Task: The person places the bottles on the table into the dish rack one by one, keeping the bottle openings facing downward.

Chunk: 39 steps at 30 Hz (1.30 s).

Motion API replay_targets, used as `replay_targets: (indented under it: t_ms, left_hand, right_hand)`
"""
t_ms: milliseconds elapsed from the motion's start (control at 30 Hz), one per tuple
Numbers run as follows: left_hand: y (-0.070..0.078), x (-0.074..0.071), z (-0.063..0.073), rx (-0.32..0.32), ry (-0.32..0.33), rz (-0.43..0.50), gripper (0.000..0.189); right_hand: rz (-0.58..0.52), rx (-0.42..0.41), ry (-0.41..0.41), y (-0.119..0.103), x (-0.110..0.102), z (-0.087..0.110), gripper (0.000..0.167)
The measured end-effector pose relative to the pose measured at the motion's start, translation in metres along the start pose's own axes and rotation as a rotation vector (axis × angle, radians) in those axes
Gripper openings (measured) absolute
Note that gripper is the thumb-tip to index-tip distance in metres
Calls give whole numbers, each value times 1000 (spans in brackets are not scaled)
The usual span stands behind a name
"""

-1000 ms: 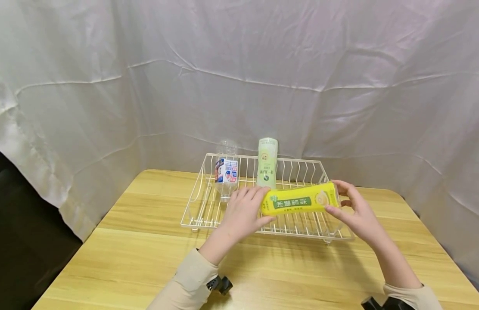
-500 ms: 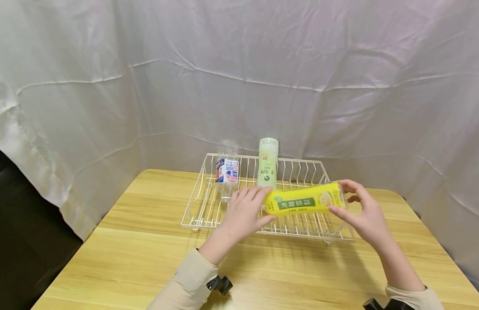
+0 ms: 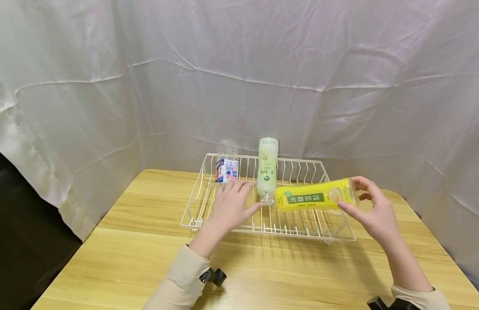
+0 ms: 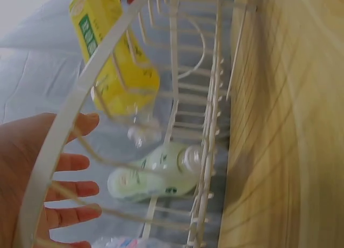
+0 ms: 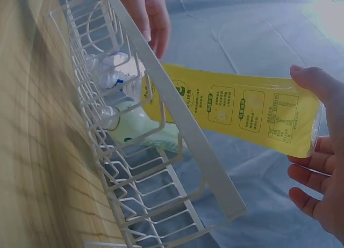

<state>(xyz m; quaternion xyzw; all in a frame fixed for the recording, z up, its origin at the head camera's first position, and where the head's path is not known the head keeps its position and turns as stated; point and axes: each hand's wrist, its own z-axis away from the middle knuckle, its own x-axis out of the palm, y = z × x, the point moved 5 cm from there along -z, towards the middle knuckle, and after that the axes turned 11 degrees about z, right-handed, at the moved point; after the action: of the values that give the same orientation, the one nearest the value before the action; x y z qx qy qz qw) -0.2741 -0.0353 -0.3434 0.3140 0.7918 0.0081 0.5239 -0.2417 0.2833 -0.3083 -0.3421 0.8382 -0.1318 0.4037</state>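
My right hand (image 3: 377, 213) grips the base end of a bottle with a yellow label (image 3: 315, 196), thumb on the near side. The bottle lies almost level above the white wire dish rack (image 3: 297, 235), its clear neck pointing left, as the left wrist view shows. My left hand (image 3: 231, 206) is spread over the rack's front left part, apart from the yellow bottle and holding nothing; its fingers look straight in the left wrist view. Behind it, a pale green bottle (image 3: 268, 165) leans neck-down in the rack. Left of that stands a clear bottle (image 3: 226, 170) with a blue, white and red label, its neck hidden by my left hand.
The rack stands on a wooden table (image 3: 119, 258) near its back edge. Grey-white cloth (image 3: 243, 77) hangs behind and at both sides. Something black (image 3: 26, 232) lies beyond the table's left edge.
My right hand has moved to the right with the yellow bottle. My left hand has let go of the bottle's neck end and shifted left, uncovering the green bottle's neck.
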Motion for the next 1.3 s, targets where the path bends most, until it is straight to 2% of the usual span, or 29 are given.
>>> replay_targets:
  t_ms: [100,267,433,567,667,900,1133,1300]
  left_hand:
    - [-11,-7,-1,-44,9,0,61]
    - [-35,-18,-1,-154,-10,-13,63]
    - [-63,-28,2,-278,-71,16,71]
    - [-86,-30,8,-394,-136,45,78]
    - [-98,-31,13,-449,-183,40,83]
    - [-109,-29,20,-477,-255,46,88]
    - [-107,-29,21,-469,-263,61,88]
    - [-106,-27,21,-469,-260,74,87]
  right_hand:
    - [14,11,11,3,-2,0,60]
    - [29,50,33,8,-4,-2,58]
    - [43,93,62,12,-6,-2,57]
    - [82,113,99,13,-6,-2,57]
    - [130,109,125,13,-6,-2,57]
    - [221,85,176,10,-7,-3,61]
    - [267,60,186,11,-8,-4,64]
    - [306,44,161,8,-7,-5,65]
